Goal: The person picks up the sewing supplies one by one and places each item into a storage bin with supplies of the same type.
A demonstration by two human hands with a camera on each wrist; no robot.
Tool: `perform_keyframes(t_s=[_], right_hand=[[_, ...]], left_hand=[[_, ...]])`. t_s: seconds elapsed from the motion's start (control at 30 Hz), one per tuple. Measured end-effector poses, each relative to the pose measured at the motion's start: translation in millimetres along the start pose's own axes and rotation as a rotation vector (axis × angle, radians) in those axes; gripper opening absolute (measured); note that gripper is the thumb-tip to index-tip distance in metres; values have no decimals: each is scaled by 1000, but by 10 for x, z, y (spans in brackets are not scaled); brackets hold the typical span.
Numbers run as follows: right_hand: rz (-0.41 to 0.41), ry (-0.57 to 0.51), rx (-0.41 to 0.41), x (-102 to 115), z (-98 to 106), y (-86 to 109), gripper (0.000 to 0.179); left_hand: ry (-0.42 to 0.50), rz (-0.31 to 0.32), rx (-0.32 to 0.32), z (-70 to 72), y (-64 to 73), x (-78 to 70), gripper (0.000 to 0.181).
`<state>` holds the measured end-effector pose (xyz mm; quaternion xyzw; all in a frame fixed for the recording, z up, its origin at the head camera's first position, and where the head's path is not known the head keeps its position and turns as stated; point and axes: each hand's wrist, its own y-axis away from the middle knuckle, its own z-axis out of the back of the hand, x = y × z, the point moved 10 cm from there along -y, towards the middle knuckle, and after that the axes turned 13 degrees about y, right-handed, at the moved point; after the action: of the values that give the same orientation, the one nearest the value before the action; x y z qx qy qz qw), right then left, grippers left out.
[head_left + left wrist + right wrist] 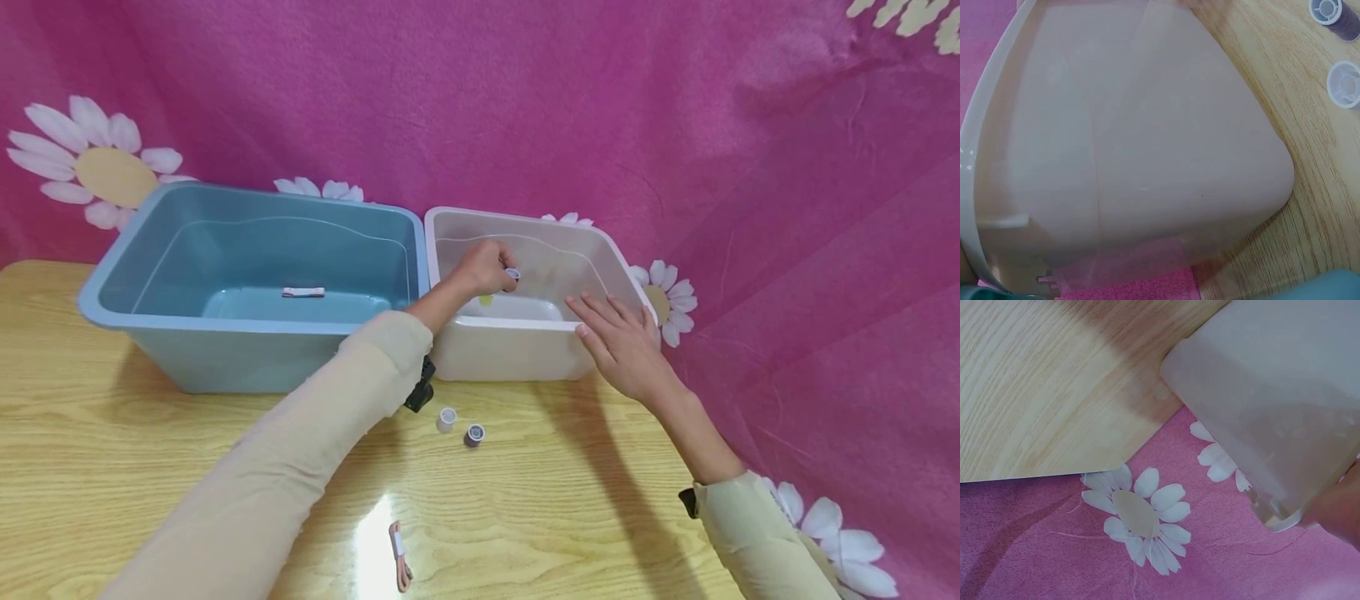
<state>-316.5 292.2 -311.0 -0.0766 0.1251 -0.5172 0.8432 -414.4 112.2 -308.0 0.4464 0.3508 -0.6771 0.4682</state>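
Inside the white bin (pixel 517 350), my left hand (pixel 486 265) pinches a small thread spool (pixel 513 273) with a pale rim between thumb and fingers. A small yellow thing (pixel 486 300) shows below that hand, on the bin's inside. My right hand (pixel 618 346) rests with fingers spread over the near right rim of the bin. On the table in front stand a white-topped pale spool (pixel 446 418) and a dark purple spool (pixel 474 434). The left wrist view shows the bin's outer wall (pixel 1147 125); the held spool is hidden there.
Left of the white bin stands a blue bin (pixel 247 358) with a banded flat bundle (pixel 303 292) on its floor. A pink folded cord bundle (pixel 401 557) lies near the table's front. Pink flowered cloth (pixel 525 100) hangs behind and at the right.
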Motion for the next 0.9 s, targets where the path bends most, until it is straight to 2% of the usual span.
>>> perform_keyframes(t_s=[0.9], right_hand=[[1,-12,-15,11,19,6,46]], left_hand=[[-9,23,-10,8,-20,38,18]])
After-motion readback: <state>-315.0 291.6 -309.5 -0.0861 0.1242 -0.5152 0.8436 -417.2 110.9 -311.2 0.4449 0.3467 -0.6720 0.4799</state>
